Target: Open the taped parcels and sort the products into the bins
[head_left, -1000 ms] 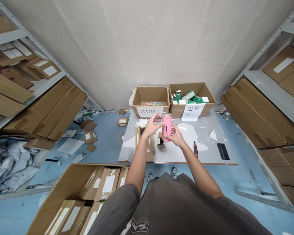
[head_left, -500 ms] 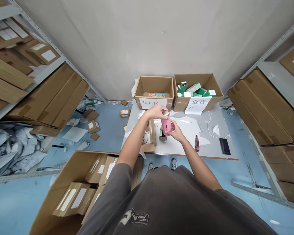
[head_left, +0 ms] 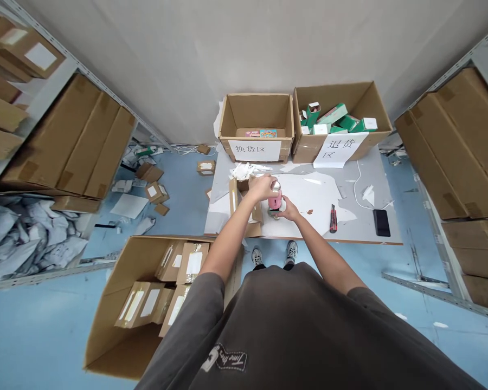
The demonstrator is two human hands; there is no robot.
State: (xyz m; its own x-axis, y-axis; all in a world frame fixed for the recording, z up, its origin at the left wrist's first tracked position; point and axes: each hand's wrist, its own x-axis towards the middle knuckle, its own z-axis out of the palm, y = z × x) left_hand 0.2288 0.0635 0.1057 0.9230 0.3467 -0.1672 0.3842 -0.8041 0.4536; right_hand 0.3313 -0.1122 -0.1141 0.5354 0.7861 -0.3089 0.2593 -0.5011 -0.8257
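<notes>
A pink can-shaped cup (head_left: pixel 275 202) with a silver top stands between my hands over the near-middle of the table. My left hand (head_left: pixel 262 187) is closed around its upper end, fingers at the silver top. Below, the cup's lower part is inside a small green box (head_left: pixel 274 214), mostly hidden by my hands and the cup. My right hand (head_left: pixel 288 209) is closed on the side of that box, near a white flap. Just left of them lies an opened brown carton (head_left: pixel 255 229), partly covered by my left forearm.
Two cardboard boxes with paper signs stand at the back: the left box (head_left: pixel 255 155) holds small colourful packs, the right box (head_left: pixel 305 154) several green boxes. A red utility knife (head_left: pixel 333 219) and a phone (head_left: pixel 381 222) lie on the right. A large carton (head_left: pixel 106 319) of parcels is at lower left.
The pink cup has moved down from above the table into the small green box. My left hand has shifted to its top, and my right hand has moved from the cup to the box.
</notes>
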